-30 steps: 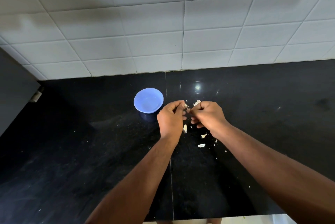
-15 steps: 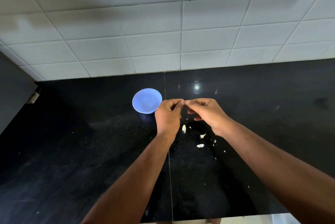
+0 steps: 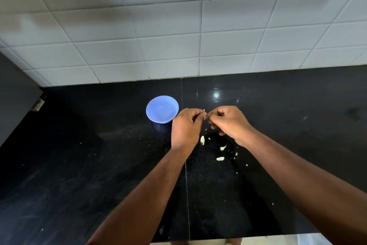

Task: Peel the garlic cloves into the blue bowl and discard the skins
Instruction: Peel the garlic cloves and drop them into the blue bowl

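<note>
Pinching a garlic clove as before, left hand and right hand stay fingertip-to-fingertip.

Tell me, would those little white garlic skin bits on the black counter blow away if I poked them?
Probably. The pale, thin garlic skin flakes lie loose and curled on the shiny black stone counter, so they look very light and floppy. They would likely slide or flutter, and the smallest crumbs might stick to your finger.
</note>
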Demonstrator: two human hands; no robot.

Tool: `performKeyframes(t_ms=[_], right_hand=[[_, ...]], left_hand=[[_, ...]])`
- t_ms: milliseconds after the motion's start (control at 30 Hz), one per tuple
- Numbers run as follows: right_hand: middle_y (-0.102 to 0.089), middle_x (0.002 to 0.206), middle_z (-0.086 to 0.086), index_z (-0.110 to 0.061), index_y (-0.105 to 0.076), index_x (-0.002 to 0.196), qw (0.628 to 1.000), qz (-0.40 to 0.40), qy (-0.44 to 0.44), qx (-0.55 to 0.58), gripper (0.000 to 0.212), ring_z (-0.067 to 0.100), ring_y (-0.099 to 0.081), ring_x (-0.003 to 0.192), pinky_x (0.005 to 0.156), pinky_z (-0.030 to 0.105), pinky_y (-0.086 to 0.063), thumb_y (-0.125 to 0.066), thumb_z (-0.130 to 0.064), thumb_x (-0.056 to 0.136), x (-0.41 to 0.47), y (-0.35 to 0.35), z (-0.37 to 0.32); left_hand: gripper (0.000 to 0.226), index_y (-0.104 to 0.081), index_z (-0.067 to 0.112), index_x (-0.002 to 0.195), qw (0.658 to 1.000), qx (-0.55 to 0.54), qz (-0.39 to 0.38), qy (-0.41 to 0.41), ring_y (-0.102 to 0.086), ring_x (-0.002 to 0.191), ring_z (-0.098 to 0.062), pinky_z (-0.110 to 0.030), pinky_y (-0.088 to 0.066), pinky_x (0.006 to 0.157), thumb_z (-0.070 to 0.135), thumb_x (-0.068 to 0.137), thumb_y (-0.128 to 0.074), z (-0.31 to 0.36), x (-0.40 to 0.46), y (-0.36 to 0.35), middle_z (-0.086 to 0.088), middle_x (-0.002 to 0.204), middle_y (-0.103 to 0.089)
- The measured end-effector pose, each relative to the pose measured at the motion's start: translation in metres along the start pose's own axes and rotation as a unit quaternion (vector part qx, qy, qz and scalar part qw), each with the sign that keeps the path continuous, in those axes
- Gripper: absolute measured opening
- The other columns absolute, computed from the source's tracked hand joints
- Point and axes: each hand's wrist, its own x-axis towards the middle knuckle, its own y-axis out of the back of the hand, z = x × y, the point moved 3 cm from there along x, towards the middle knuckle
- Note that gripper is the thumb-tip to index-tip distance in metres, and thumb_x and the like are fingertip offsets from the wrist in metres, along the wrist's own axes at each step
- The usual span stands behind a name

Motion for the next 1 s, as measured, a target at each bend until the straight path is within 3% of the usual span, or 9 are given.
performKeyframes(t_ms=[233, 333, 433, 533, 633, 800, 1000], right_hand=[[-0.078, 0.086, 0.003, -0.011, -0.077, 0.091, 0.999, -0.032, -0.038, -0.004, 0.012, 0.013, -0.076, 0.076, 0.056, 0.025, -0.055, -0.072, -0.022, 0.093, 0.004, 0.000, 0.003], [-0.074, 0.077, 0.004, -0.011, -0.074, 0.083, 0.999, -0.033, -0.028, -0.019, 0.014, 0.013, -0.072, 0.070, 0.057, 0.027, -0.056, -0.072, -0.021, 0.092, 0.004, 0.000, 0.004], [-0.070, 0.065, 0.001, -0.016, -0.070, 0.072, 0.999, -0.015, 0.001, -0.042, 0.022, 0.018, -0.066, 0.064, 0.058, 0.032, -0.055, -0.071, -0.024, 0.092, 0.002, 0.000, 0.007], [-0.066, 0.061, -0.002, -0.017, -0.067, 0.070, 1.000, -0.007, -0.004, -0.021, 0.023, 0.015, -0.060, 0.058, 0.055, 0.032, -0.050, -0.069, -0.023, 0.092, 0.000, -0.003, 0.011], [-0.064, 0.062, -0.002, -0.016, -0.067, 0.070, 0.999, -0.010, -0.028, 0.023, 0.025, 0.012, -0.056, 0.055, 0.051, 0.029, -0.046, -0.067, -0.023, 0.094, -0.001, -0.006, 0.012], [-0.063, 0.067, 0.005, -0.013, -0.070, 0.077, 0.990, -0.018, -0.088, 0.108, 0.020, 0.016, -0.058, 0.065, 0.049, 0.028, -0.045, -0.063, -0.019, 0.095, 0.004, -0.006, 0.014], [-0.065, 0.066, 0.004, -0.007, -0.072, 0.088, 0.996, 0.003, -0.068, 0.049, 0.021, 0.018, -0.069, 0.061, 0.047, 0.028, -0.047, -0.072, -0.025, 0.098, 0.001, 0.003, 0.023]], left_hand=[[0.013, -0.080, 0.017, 0.111, 0.996, 0.066, -0.009, -0.059, -0.066, 0.095, -0.005, -0.014, -0.052, 0.083, 0.020, 0.102, -0.071, 0.003, -0.004, 0.000, 0.004, 0.106, -0.073], [0.013, -0.081, 0.020, 0.106, 0.998, 0.048, -0.018, -0.034, -0.067, 0.092, -0.005, -0.021, -0.056, 0.083, 0.026, 0.101, -0.072, -0.001, -0.005, -0.004, 0.007, 0.099, -0.074], [0.019, -0.081, 0.018, 0.098, 0.999, 0.024, -0.043, 0.021, -0.064, 0.071, -0.010, -0.033, -0.058, 0.069, 0.031, 0.102, -0.069, -0.004, -0.007, -0.008, 0.009, 0.078, -0.071], [0.022, -0.077, 0.017, 0.088, 0.996, -0.035, -0.046, 0.075, -0.070, 0.071, -0.025, -0.038, -0.062, 0.065, 0.024, 0.105, -0.065, -0.001, -0.010, -0.011, -0.003, 0.075, -0.072], [0.017, -0.078, 0.021, 0.096, 0.984, -0.121, -0.026, 0.132, -0.070, 0.068, -0.016, -0.020, -0.056, 0.059, 0.018, 0.105, -0.064, 0.001, -0.016, -0.015, -0.003, 0.082, -0.075], [0.016, -0.080, 0.013, 0.101, 0.950, -0.248, -0.028, 0.187, -0.061, 0.062, -0.012, -0.029, -0.059, 0.062, 0.016, 0.105, -0.065, -0.002, -0.017, -0.021, 0.001, 0.074, -0.069], [0.016, -0.081, 0.014, 0.107, 0.929, -0.308, -0.045, 0.201, -0.059, 0.067, -0.012, -0.033, -0.057, 0.067, 0.019, 0.106, -0.065, -0.006, -0.012, -0.016, -0.002, 0.082, -0.069]])
